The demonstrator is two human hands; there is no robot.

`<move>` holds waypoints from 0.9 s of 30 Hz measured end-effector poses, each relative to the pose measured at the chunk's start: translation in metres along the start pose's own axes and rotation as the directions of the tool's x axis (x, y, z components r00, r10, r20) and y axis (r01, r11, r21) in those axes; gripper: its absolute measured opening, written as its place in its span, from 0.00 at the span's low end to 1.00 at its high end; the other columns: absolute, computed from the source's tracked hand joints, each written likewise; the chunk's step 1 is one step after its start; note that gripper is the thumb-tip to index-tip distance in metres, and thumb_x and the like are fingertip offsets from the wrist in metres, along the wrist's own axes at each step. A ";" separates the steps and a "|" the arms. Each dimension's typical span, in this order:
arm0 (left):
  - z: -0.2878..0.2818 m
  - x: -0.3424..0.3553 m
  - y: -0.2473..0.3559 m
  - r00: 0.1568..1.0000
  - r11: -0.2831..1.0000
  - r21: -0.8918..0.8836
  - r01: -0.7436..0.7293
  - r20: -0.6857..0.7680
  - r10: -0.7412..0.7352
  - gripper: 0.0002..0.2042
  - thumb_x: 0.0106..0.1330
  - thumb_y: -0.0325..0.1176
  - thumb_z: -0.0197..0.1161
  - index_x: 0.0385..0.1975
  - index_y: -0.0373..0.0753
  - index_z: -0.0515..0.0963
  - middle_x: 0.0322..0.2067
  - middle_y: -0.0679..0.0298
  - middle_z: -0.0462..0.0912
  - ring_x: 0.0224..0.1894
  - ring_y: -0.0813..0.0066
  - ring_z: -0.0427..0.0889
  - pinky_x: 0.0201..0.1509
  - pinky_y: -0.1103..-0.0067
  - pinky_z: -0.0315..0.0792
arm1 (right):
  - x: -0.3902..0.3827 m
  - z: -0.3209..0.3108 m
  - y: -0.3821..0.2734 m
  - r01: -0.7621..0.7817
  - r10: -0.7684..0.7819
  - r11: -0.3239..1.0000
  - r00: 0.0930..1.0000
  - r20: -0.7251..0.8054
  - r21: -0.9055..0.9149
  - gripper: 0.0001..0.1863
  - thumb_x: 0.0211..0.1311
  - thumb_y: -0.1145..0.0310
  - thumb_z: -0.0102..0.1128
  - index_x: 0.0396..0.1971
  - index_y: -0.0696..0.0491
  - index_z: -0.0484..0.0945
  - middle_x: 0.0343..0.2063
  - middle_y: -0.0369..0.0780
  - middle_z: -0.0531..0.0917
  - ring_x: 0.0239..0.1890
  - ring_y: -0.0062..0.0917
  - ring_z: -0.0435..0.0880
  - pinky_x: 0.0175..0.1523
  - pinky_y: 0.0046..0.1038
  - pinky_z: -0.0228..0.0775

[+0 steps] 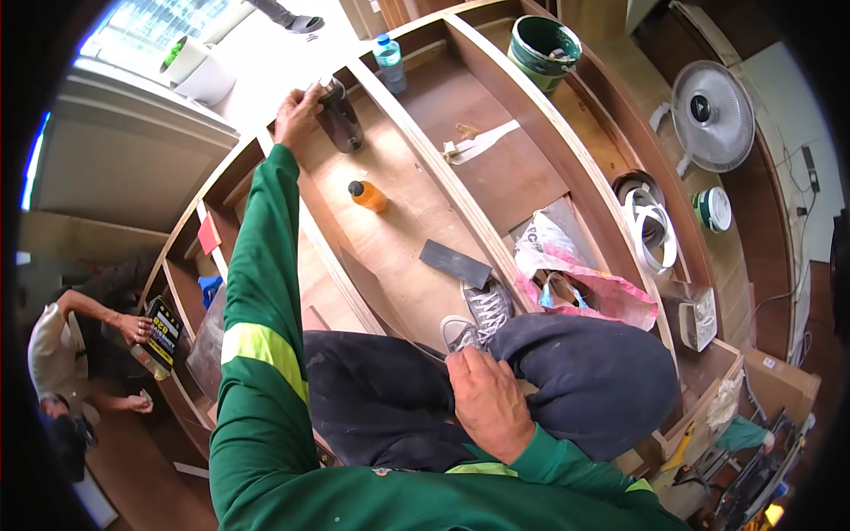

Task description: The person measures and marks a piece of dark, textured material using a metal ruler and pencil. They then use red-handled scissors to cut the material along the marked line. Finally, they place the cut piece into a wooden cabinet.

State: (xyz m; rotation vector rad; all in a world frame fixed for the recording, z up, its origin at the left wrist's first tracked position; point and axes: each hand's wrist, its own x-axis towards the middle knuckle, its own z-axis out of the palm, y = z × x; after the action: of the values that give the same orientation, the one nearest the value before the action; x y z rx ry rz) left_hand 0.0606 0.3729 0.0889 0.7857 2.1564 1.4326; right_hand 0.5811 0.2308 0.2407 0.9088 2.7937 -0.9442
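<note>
At the far left of the shelf-like wooden frame [425, 168], my left hand [298, 117] is closed at the metal-coloured top of a dark translucent bottle [340, 119]. The bottle stands tilted in the picture, against the inside of a compartment. My right hand [491, 403] rests between my knees, fingers loosely extended, holding nothing. In front of my grey canvas shoes [487, 310] lies a dark flat rectangular block [455, 264]. A small orange bottle with a black cap [367, 196] is on the plywood, nearer me than the dark bottle.
Wooden dividers surround me. A clear blue-capped bottle [390, 62], a green bucket [543, 53], a pink-white plastic bag [584, 279] and a white tape roll [651, 232] are around. A fan [713, 115] stands right. At left, another person's hand [135, 327] holds a black-yellow box [158, 338].
</note>
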 end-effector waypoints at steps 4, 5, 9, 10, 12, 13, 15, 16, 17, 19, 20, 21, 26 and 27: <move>0.001 0.003 0.076 0.983 0.980 -0.118 -0.159 0.076 0.169 0.17 0.70 0.46 0.68 0.37 0.35 0.81 0.34 0.67 0.82 0.37 0.81 0.81 0.46 0.84 0.75 | 0.001 -0.003 0.007 -0.018 0.017 1.000 1.000 0.027 0.024 0.07 0.64 0.72 0.54 0.41 0.54 0.74 0.36 0.40 0.76 0.40 0.32 0.81 0.45 0.36 0.72; 0.008 0.004 0.098 0.963 0.965 -0.091 -0.248 0.082 0.255 0.23 0.67 0.51 0.70 0.39 0.32 0.82 0.34 0.65 0.83 0.36 0.79 0.82 0.41 0.83 0.73 | 0.002 -0.003 0.008 -0.021 0.020 1.000 0.999 0.049 0.004 0.06 0.65 0.71 0.54 0.40 0.54 0.74 0.36 0.39 0.76 0.41 0.30 0.81 0.45 0.34 0.73; 0.060 -0.006 0.176 0.720 0.780 -0.281 -0.559 0.303 0.625 0.16 0.78 0.34 0.57 0.60 0.37 0.77 0.44 0.58 0.79 0.44 0.72 0.82 0.51 0.78 0.78 | 0.004 -0.003 0.012 -0.050 0.048 0.998 0.998 0.050 0.038 0.06 0.65 0.71 0.54 0.40 0.53 0.74 0.36 0.39 0.76 0.41 0.30 0.81 0.44 0.34 0.72; 0.067 0.023 0.153 0.782 0.814 -0.277 -0.511 0.243 0.574 0.23 0.80 0.47 0.53 0.64 0.36 0.75 0.42 0.64 0.83 0.45 0.73 0.82 0.55 0.79 0.74 | 0.002 -0.007 0.011 -0.016 0.014 0.999 0.998 0.061 0.035 0.05 0.65 0.71 0.54 0.39 0.53 0.74 0.36 0.39 0.76 0.41 0.30 0.81 0.44 0.34 0.72; 0.107 0.044 0.141 0.865 0.904 -0.277 -0.326 0.299 0.403 0.15 0.74 0.47 0.61 0.47 0.42 0.79 0.40 0.68 0.81 0.43 0.80 0.81 0.39 0.82 0.75 | 0.001 -0.006 0.013 0.000 -0.002 0.999 0.998 0.064 0.038 0.05 0.65 0.71 0.54 0.39 0.53 0.74 0.36 0.39 0.76 0.41 0.30 0.81 0.43 0.34 0.72; 0.157 0.014 0.169 0.949 0.993 -0.048 -0.112 0.292 0.121 0.15 0.73 0.46 0.64 0.47 0.42 0.79 0.39 0.67 0.81 0.41 0.79 0.82 0.34 0.83 0.74 | 0.006 -0.006 0.016 -0.063 0.060 0.997 0.997 0.054 0.051 0.05 0.65 0.71 0.54 0.39 0.53 0.74 0.36 0.39 0.76 0.41 0.30 0.81 0.43 0.34 0.72; 0.162 0.075 0.069 0.861 0.840 -0.539 0.064 0.455 0.227 0.15 0.69 0.44 0.66 0.44 0.38 0.81 0.29 0.65 0.82 0.32 0.75 0.82 0.33 0.80 0.75 | -0.004 -0.008 0.013 0.031 -0.034 0.999 0.996 0.085 0.042 0.05 0.65 0.71 0.54 0.39 0.52 0.73 0.36 0.39 0.76 0.42 0.30 0.81 0.43 0.35 0.71; 0.233 0.034 0.105 0.959 0.986 -0.104 -0.127 0.241 0.149 0.23 0.67 0.51 0.71 0.37 0.31 0.81 0.30 0.62 0.84 0.35 0.76 0.85 0.41 0.79 0.77 | 0.006 -0.005 0.016 -0.073 0.070 0.996 0.996 0.055 0.056 0.05 0.64 0.72 0.54 0.39 0.52 0.73 0.36 0.39 0.76 0.42 0.31 0.81 0.43 0.35 0.71; 0.244 0.027 0.097 0.941 0.972 -0.148 -0.180 0.260 0.214 0.22 0.66 0.49 0.72 0.35 0.31 0.81 0.27 0.60 0.85 0.31 0.75 0.85 0.36 0.78 0.78 | 0.003 -0.004 0.015 -0.076 0.074 0.995 0.996 0.049 0.059 0.05 0.64 0.72 0.54 0.39 0.52 0.73 0.36 0.39 0.75 0.42 0.31 0.81 0.43 0.36 0.71; 0.266 0.011 0.073 0.967 0.984 -0.118 -0.131 0.205 0.153 0.22 0.63 0.50 0.74 0.35 0.32 0.80 0.27 0.60 0.85 0.31 0.76 0.86 0.35 0.77 0.78 | 0.002 -0.004 0.016 -0.073 0.070 0.995 0.996 0.046 0.066 0.05 0.64 0.72 0.55 0.38 0.52 0.73 0.36 0.39 0.75 0.42 0.32 0.81 0.43 0.37 0.71; 0.270 0.005 0.066 0.966 0.983 -0.111 -0.145 0.201 0.165 0.23 0.63 0.51 0.74 0.36 0.32 0.81 0.27 0.61 0.85 0.31 0.76 0.86 0.35 0.77 0.78 | 0.002 -0.004 0.016 -0.084 0.081 0.994 0.996 0.045 0.074 0.05 0.63 0.72 0.55 0.38 0.52 0.73 0.36 0.39 0.75 0.42 0.32 0.81 0.44 0.37 0.71; 0.272 0.002 0.060 0.964 0.982 -0.103 -0.159 0.198 0.177 0.23 0.63 0.51 0.74 0.36 0.32 0.81 0.27 0.61 0.85 0.32 0.77 0.86 0.35 0.76 0.78 | 0.002 -0.005 0.017 -0.083 0.080 0.994 0.996 0.050 0.072 0.05 0.63 0.72 0.55 0.38 0.52 0.73 0.36 0.39 0.75 0.42 0.32 0.81 0.44 0.37 0.70; 0.263 0.004 0.071 0.898 0.963 0.083 -0.257 0.390 0.206 0.19 0.67 0.48 0.68 0.38 0.35 0.82 0.27 0.61 0.84 0.30 0.77 0.82 0.32 0.78 0.74 | 0.003 -0.009 0.016 -0.076 0.069 0.992 0.995 0.066 0.104 0.05 0.62 0.73 0.55 0.37 0.52 0.72 0.36 0.39 0.75 0.42 0.32 0.81 0.44 0.37 0.70; 0.265 0.004 0.077 0.876 0.952 0.102 -0.289 0.428 0.220 0.15 0.68 0.45 0.67 0.39 0.36 0.82 0.27 0.63 0.83 0.28 0.77 0.80 0.30 0.79 0.72 | 0.004 -0.010 0.016 -0.083 0.076 0.992 0.995 0.066 0.100 0.05 0.62 0.73 0.55 0.37 0.52 0.72 0.36 0.39 0.75 0.42 0.32 0.81 0.43 0.37 0.70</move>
State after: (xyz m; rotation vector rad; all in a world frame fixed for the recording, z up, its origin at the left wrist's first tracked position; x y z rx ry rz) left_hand 0.2411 0.5798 0.0611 1.3470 1.9025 1.0832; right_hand 0.5878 0.2487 0.2391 0.9779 2.6580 -1.0924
